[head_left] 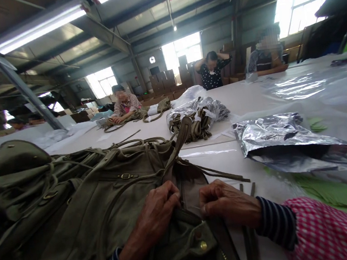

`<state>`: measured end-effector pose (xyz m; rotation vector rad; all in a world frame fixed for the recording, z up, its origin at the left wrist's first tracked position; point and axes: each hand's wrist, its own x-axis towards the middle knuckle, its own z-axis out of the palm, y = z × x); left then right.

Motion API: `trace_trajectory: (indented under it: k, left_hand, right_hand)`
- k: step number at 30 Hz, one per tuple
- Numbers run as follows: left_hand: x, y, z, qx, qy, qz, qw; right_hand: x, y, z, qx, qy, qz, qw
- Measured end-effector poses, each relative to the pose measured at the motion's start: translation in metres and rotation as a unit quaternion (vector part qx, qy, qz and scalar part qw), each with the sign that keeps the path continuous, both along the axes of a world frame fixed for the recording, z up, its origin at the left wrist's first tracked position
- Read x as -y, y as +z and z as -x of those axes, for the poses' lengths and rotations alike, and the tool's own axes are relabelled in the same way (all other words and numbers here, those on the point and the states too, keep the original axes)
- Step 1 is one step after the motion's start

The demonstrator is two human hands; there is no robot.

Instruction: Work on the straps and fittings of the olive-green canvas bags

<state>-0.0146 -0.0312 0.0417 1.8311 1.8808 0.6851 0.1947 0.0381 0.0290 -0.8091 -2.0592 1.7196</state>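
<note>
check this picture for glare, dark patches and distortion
Head view: the middle window burns out nearly white, glare streaks the silver bag, the olive fabric sinks into shadow at lower left, and a post leans, perhaps from camera tilt or lens distortion.

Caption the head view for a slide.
Left hand and right hand at an olive bag, with a silver pouch farther right.

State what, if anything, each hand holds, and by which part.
The left hand pinches the olive bag at its opening's edge; the right hand is curled at that opening, its hold unclear.
</note>
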Motion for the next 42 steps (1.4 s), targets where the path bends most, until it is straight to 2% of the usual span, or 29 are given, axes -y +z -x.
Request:
trace_trajectory:
  k: [8,13,20,27,31,34,39,42]
  left_hand:
    - [0.001,0.002,-0.004,0.022,-0.001,-0.013,1.0]
    - [0.001,0.005,-0.003,0.023,-0.026,-0.003,0.999]
    - [0.0,0.009,0.003,-0.148,-0.089,-0.02,0.985]
    - [-0.017,0.021,-0.006,-0.324,-0.141,0.047,0.934]
    - [-0.021,0.014,-0.004,-0.351,-0.171,0.024,0.92]
    - [-0.018,0.008,0.002,-0.328,-0.191,-0.006,0.925]
    - [-0.017,0.013,0.001,-0.159,-0.09,-0.023,0.983]
    - [-0.02,0.015,-0.002,-0.1,-0.079,-0.025,0.992]
  right_hand:
    - [0.001,-0.009,0.004,0.016,-0.014,-0.064,0.998]
    - [-0.002,-0.015,0.011,0.042,-0.041,-0.155,0.986]
    - [0.005,-0.006,0.018,0.123,-0.04,-0.282,0.951]
    - [0.011,-0.012,0.023,0.165,-0.044,-0.378,0.91]
    - [0.01,-0.018,0.023,0.149,-0.049,-0.387,0.909]
    - [0.005,-0.02,0.021,0.114,-0.057,-0.36,0.924]
    - [-0.009,-0.02,0.019,-0.037,-0.05,-0.245,0.967]
    - [-0.013,-0.018,0.021,-0.034,-0.06,-0.216,0.974]
